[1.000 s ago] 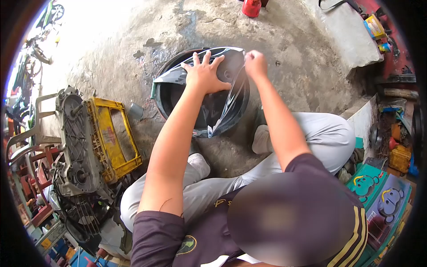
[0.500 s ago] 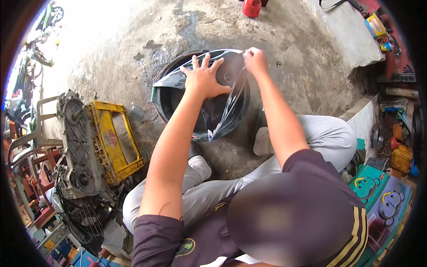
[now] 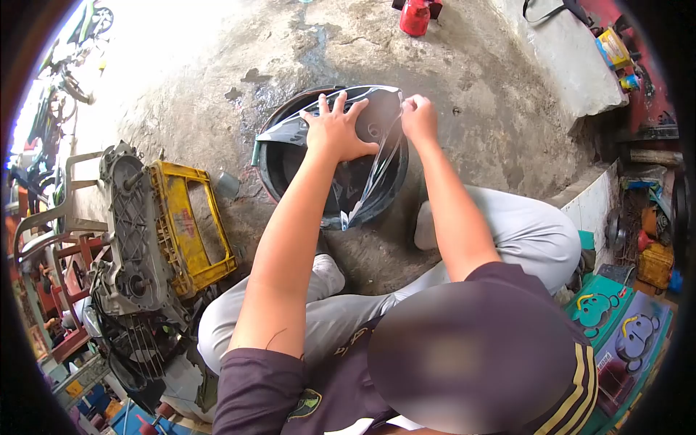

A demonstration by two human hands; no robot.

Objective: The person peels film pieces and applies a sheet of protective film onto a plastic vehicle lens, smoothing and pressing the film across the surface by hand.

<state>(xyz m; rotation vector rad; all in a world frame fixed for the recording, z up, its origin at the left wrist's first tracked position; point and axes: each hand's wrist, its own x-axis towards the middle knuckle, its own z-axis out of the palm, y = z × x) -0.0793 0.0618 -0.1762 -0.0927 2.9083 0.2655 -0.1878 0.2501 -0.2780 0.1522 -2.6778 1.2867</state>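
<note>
A dark, glossy, pointed panel with pale edge stripes (image 3: pixel 353 176), much like a motorcycle fairing, lies across a round black basin (image 3: pixel 397 190). My left hand (image 3: pixel 335 136) presses flat on the panel, fingers spread wide. At the panel's upper right corner my right hand (image 3: pixel 419 118) is closed in a pinch. From its fingertips a thin, shiny, see-through strip of film (image 3: pixel 391 145) seems to run down along the panel's right edge. How far the strip is attached to the panel I cannot tell. The basin's inside is mostly covered by the panel.
On the left stand a grey metal engine casing (image 3: pixel 130 225) and a yellow crate (image 3: pixel 190 225). Close to the basin is a small grey cup (image 3: pixel 228 185). A red container (image 3: pixel 415 18) sits at the far side, and a pale slab (image 3: pixel 558 65) lies at upper right. Printed boxes (image 3: pixel 631 341) are at right.
My right hand has come slightly down and toward me with its fingers still pinched. The left hand stays spread on the panel. The whole view has shifted a little.
</note>
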